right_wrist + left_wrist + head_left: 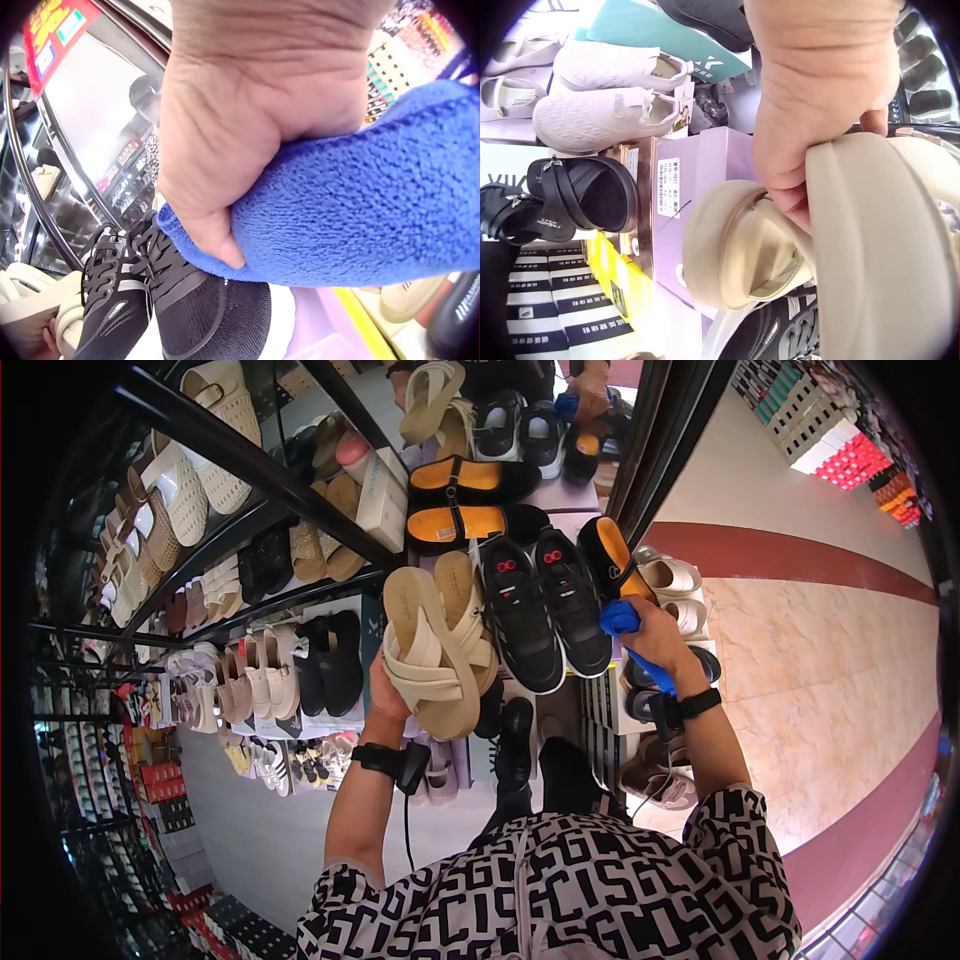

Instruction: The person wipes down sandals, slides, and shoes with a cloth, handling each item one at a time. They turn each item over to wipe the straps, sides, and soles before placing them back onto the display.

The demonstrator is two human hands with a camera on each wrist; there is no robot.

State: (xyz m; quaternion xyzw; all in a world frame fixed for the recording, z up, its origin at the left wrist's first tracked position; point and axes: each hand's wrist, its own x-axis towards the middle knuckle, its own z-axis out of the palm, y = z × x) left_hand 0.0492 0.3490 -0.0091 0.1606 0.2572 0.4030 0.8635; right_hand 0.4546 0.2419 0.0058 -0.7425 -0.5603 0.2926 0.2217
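Shoe racks fill one side, left grip curled round a beige sandal, right grip closed on blue cloth

This place is a shoe shop. Along black metal racks stand many pairs in rows, among them white woven shoes and beige slip-ons, and black sneakers are displayed near them. There are stacked shoeboxes, and one purple shoebox carries a printed label. A large mirror reflects further shelves of footwear, beside a red sign.
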